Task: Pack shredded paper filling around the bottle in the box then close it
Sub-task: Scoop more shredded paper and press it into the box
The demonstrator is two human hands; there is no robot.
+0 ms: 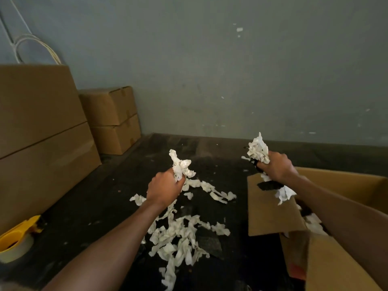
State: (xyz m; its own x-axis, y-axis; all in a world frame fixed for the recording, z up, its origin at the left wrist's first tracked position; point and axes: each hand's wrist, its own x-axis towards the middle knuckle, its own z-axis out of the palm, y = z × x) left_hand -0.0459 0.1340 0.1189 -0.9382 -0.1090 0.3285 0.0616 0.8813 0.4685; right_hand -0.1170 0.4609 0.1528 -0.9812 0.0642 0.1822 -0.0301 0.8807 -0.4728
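Note:
White shredded paper [180,234] lies scattered on the dark table in front of me. My left hand [164,189] is closed around a bunch of it, held just above the pile. My right hand [276,168] grips another bunch mixed with dark scraps, raised over the left flap [270,215] of the open cardboard box [344,185] at the right. Some white paper shows inside the box under my right forearm. The bottle is hidden from view.
Closed cardboard boxes are stacked at the left [42,143] and back left [111,120] against the grey wall. A yellow tape dispenser [15,241] sits at the near left. The dark table [210,156] runs back to the wall.

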